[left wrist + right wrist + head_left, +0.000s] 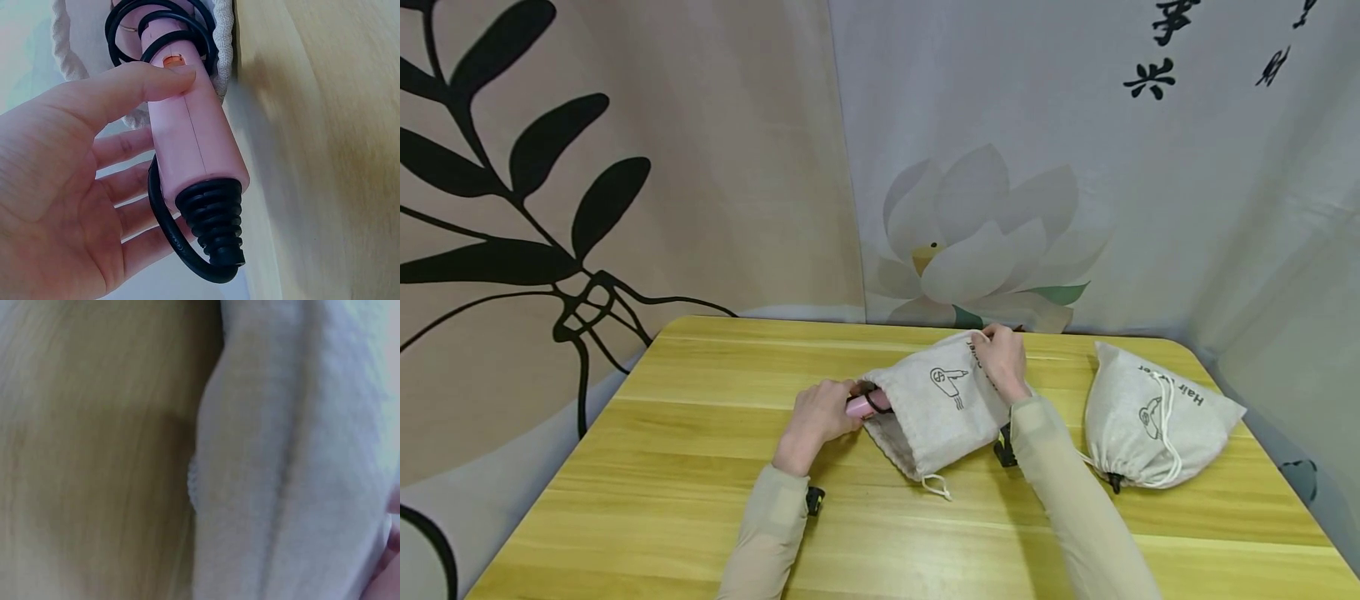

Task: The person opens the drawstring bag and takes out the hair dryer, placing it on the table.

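A light grey cloth drawstring bag [934,392], printed with a hair dryer drawing, lies tilted over the table with its mouth facing left. Out of that mouth sticks the pink handle of a hair dryer [867,405], its black cord [169,28] looped around it. My left hand [822,417] holds this handle, the thumb across the orange switch [173,60] and the fingers behind it. At the bag's far right end, my right hand [1002,360] grips the cloth. The rest of the dryer is hidden inside the bag.
On the right of the wooden table [700,467] stands a second cloth bag [1161,421], cinched with a white cord and a black toggle. A printed curtain [737,167] hangs behind the table's back edge.
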`<action>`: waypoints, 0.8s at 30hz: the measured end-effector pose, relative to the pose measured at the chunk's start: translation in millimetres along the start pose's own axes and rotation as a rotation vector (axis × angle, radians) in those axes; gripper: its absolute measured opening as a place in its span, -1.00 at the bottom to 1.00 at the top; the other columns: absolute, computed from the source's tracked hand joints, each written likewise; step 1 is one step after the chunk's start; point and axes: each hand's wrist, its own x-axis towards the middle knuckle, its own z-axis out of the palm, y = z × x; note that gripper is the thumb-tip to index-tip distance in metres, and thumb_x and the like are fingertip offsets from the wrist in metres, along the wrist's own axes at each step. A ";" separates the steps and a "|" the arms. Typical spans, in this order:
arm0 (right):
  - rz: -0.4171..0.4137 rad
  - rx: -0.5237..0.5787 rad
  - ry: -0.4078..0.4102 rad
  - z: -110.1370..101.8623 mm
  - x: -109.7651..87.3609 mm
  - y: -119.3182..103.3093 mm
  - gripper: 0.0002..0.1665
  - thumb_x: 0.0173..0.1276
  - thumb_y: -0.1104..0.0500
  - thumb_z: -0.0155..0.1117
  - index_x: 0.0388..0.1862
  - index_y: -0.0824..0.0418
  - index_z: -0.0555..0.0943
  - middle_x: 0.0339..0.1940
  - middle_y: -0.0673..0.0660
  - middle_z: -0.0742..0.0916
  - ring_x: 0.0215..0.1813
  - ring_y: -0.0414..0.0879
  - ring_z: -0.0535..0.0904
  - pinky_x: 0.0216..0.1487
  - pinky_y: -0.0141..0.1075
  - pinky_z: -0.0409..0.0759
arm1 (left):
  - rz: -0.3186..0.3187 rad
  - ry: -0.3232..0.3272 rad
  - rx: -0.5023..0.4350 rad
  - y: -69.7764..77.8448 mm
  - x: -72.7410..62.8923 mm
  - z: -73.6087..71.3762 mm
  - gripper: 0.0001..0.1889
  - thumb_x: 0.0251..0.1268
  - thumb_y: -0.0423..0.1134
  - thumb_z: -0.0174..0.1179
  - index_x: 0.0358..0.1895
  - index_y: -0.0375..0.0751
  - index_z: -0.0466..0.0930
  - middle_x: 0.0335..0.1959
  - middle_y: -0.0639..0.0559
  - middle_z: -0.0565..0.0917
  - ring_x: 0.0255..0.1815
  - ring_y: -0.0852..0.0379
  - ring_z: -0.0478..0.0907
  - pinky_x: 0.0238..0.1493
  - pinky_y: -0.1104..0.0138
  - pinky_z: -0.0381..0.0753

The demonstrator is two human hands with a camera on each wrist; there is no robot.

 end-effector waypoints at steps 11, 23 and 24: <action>0.037 0.018 0.038 -1.4 2.6 5.3 -0.68 0.38 0.08 0.12 -0.25 0.31 0.65 -0.32 0.28 0.73 -0.36 0.08 0.61 -0.40 -0.24 0.50 | 0.007 0.004 0.010 -0.3 -1.2 -0.3 -0.68 -0.07 -0.17 0.43 -0.21 -0.15 0.62 -0.44 -0.02 0.63 -0.52 0.12 0.44 -0.55 0.32 0.35; 0.047 0.013 0.116 -8.9 2.4 11.6 -0.70 0.36 0.10 0.11 -0.28 0.32 0.65 -0.32 0.30 0.73 -0.33 0.14 0.61 -0.38 -0.17 0.52 | -0.015 0.012 0.002 -6.1 -2.6 -1.4 -0.65 -0.12 -0.15 0.46 -0.21 -0.15 0.63 -0.43 0.00 0.64 -0.51 0.12 0.45 -0.52 0.33 0.36; 0.049 0.013 0.119 -9.4 2.6 12.4 -0.71 0.36 0.10 0.11 -0.28 0.31 0.65 -0.31 0.30 0.73 -0.32 0.14 0.61 -0.37 -0.16 0.52 | -0.017 0.013 0.003 -6.6 -2.9 -2.0 -0.65 -0.12 -0.15 0.46 -0.21 -0.15 0.63 -0.43 0.00 0.64 -0.50 0.12 0.45 -0.52 0.32 0.36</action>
